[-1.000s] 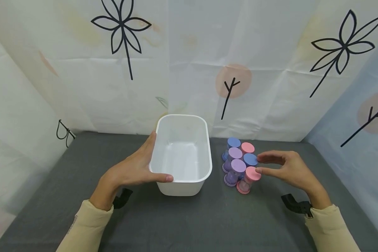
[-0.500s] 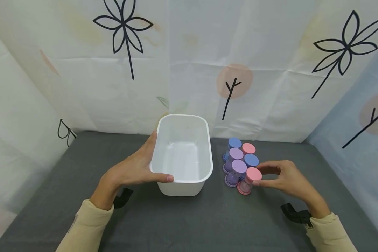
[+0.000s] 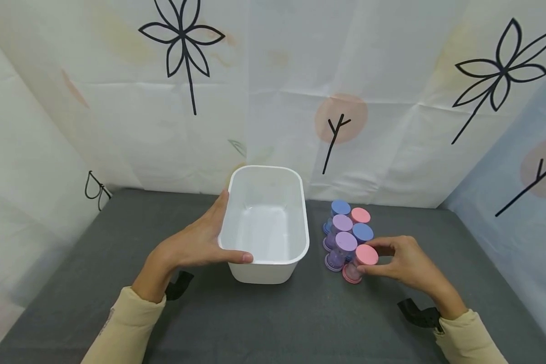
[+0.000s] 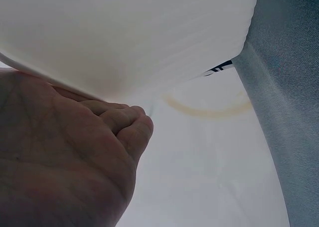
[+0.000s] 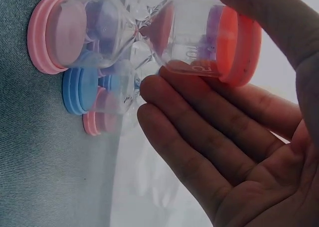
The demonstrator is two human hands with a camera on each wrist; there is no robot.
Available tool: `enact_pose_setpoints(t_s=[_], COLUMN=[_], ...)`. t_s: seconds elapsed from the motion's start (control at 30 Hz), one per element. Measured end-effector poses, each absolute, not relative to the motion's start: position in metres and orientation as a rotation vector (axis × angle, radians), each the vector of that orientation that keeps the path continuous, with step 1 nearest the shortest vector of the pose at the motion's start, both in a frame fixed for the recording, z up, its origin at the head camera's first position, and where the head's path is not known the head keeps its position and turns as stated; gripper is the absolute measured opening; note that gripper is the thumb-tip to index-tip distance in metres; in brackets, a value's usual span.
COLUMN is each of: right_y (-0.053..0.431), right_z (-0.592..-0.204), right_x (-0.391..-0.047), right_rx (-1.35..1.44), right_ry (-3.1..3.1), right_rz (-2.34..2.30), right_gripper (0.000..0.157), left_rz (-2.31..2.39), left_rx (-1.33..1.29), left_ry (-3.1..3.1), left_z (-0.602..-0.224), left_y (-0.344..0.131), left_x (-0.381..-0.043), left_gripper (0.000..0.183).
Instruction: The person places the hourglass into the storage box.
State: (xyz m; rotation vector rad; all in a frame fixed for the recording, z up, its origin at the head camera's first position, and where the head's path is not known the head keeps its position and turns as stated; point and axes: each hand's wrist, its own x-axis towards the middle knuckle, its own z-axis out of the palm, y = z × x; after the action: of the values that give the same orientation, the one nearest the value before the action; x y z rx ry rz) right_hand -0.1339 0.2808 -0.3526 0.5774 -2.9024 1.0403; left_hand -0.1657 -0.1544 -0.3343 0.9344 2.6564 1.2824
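My left hand [image 3: 193, 242] holds a white plastic tub [image 3: 267, 273] by its left side, thumb over the near rim and fingers against the outer wall. In the left wrist view the fingers [image 4: 134, 129] lie along the wall of the tub [image 4: 149, 27]. On the right, my right hand [image 3: 407, 263] pinches the upper part of the nearest pink hourglass [image 3: 366, 255], thumb in front and fingers behind. The right wrist view has this pink hourglass [image 5: 154, 30] lying between thumb and fingers [image 5: 199, 132]; its base stands on the cloth.
Beside it stand two purple hourglasses [image 3: 346, 241], two blue ones, the nearer blue hourglass [image 3: 362, 232] among them, and another pink hourglass [image 3: 360, 215]. They form a tight cluster on the grey cloth [image 3: 273, 323]. A patterned white curtain [image 3: 277, 101] hangs behind.
My right hand has moved down and toward me, from beside the blue hourglass to the nearest pink one, and closed in around its top. The left hand and tub have stayed put.
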Motion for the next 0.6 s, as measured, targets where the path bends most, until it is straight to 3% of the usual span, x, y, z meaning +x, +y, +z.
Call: enact_pose_setpoints(t_s=[0.37, 0.6], right_y=[0.284, 0.291], right_z=[-0.329, -0.315], right_x=[-0.119, -0.115], right_rx=[0.630, 0.785], right_ry=[-2.778, -2.540], right_rz=[1.100, 1.312], right_gripper=[0.040, 0.046], left_rz=[1.365, 1.337], left_rx=[0.919, 0.939], left_ry=[2.567, 2.606], left_z=[-0.306, -0.324], left_y=[-0.147, -0.151], left_x=[-0.147, -0.159], left_gripper=[0.134, 0.134])
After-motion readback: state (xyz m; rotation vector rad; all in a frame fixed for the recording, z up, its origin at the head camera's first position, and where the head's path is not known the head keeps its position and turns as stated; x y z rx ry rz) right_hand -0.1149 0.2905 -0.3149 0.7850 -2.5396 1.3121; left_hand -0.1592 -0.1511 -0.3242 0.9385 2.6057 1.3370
